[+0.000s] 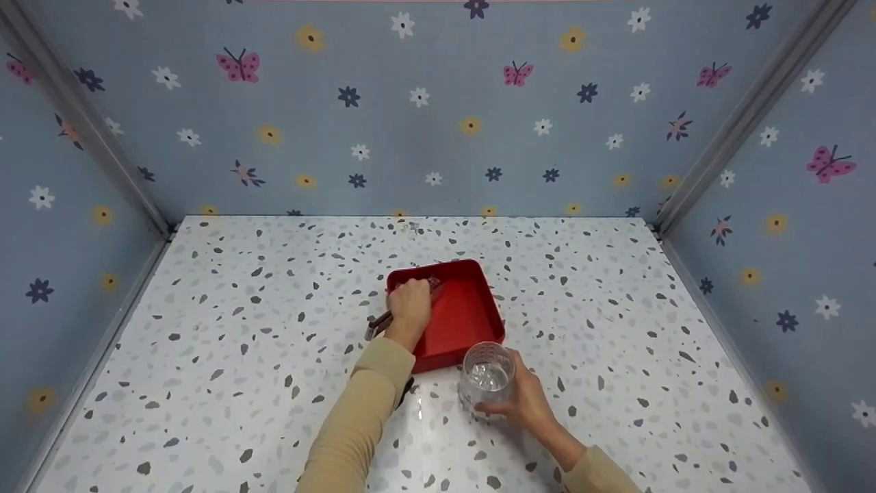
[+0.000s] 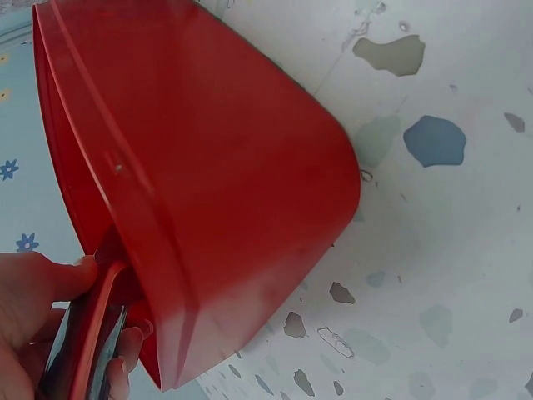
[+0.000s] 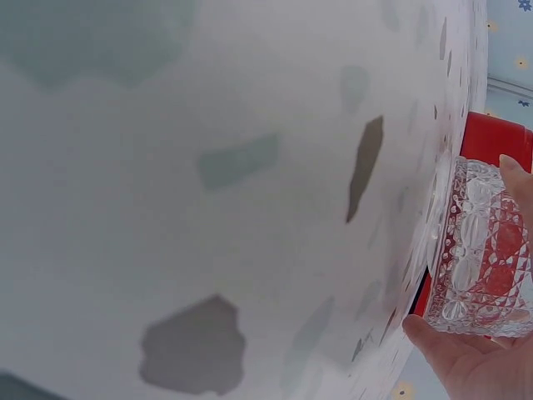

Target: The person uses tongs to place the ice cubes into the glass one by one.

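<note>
A shallow red tray (image 1: 457, 318) sits on the speckled table. My left hand (image 1: 410, 302) is over its left side and grips shiny metal tongs (image 1: 380, 322), which slant across the rim. Their far tip lies inside the tray; in the left wrist view the fingers and thumb close round the tongs (image 2: 83, 342). At the tray's front right corner stands a clear cut-patterned glass (image 1: 488, 376). My right hand (image 1: 523, 394) holds it from the right, thumb in front; the right wrist view shows the glass (image 3: 487, 250) between thumb and fingers. I cannot tell whether it contains anything.
The white speckled table (image 1: 260, 342) meets a flowered blue back wall (image 1: 424, 123), with side walls (image 1: 787, 239) at left and right. A small dark strip (image 1: 406, 392) shows beside the left sleeve, mostly hidden.
</note>
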